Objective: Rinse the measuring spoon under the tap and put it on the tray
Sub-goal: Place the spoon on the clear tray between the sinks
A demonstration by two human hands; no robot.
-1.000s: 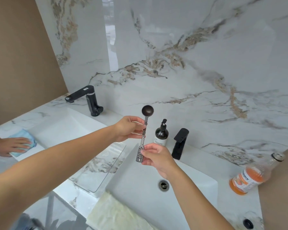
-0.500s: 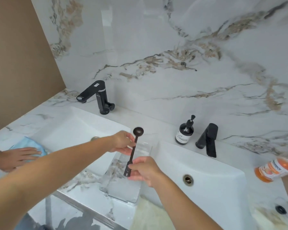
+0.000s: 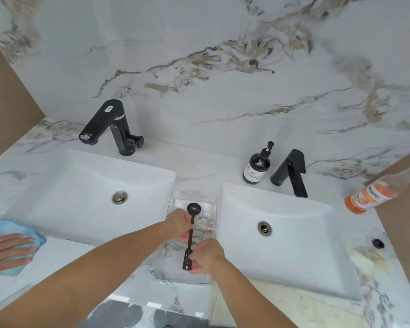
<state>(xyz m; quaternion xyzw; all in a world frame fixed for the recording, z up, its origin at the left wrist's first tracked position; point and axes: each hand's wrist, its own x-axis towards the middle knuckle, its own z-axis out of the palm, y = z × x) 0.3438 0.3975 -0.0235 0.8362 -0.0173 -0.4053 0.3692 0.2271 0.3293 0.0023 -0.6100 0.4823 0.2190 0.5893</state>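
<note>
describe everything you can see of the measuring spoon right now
The measuring spoon is dark, near black, and looks like metal: a small round bowl at the far end, a long slim stem and a flat handle end pierced with small holes. It lies lengthwise over the clear tray between the two sinks, bowl pointing away. The left hand grips the stem below the bowl; the right hand pinches the handle end.
</note>
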